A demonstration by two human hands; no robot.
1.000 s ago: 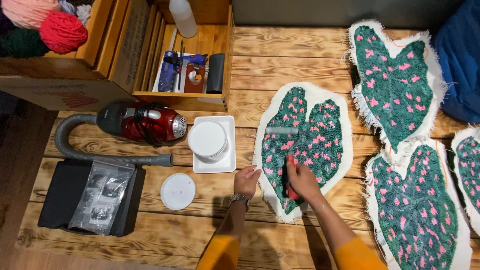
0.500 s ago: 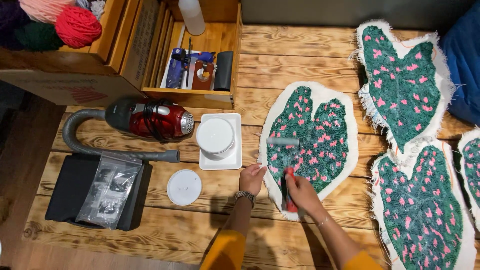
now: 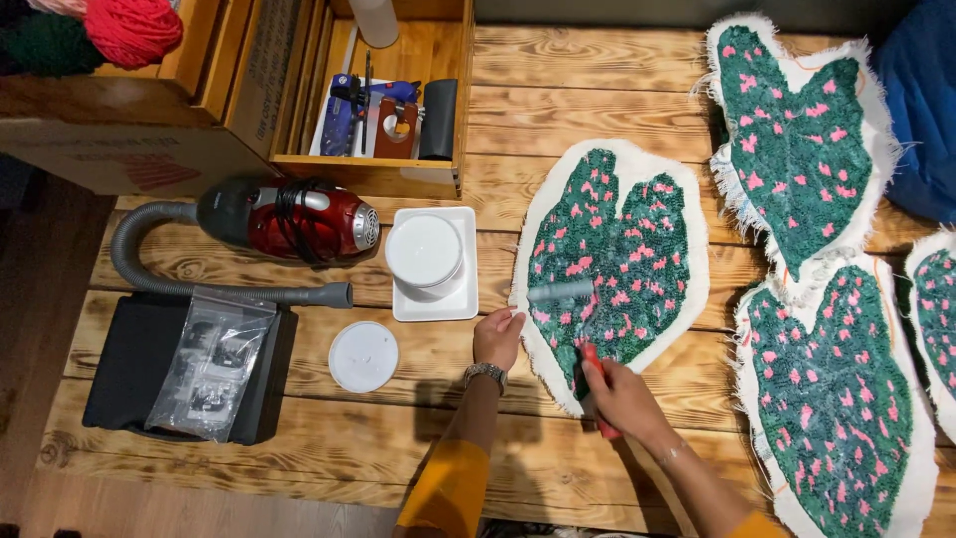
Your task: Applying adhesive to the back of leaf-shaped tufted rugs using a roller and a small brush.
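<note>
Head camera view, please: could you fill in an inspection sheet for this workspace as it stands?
Surface: wooden plank table, bare in patches.
Job's things: green and pink tufted heart piece with white cloth border; small roller with a red handle lying across it.
Clutter: three more tufted pieces at right, red hand vacuum, white tub on a square tray, round white lid, black case under a plastic bag, wooden crate of tools, yarn balls.
Grippers: left hand rests at the piece's edge; right hand grips the roller's handle.
Cables: grey vacuum hose; cord wound around the vacuum body.
Surroundings: blue fabric at right, floor at left.
</note>
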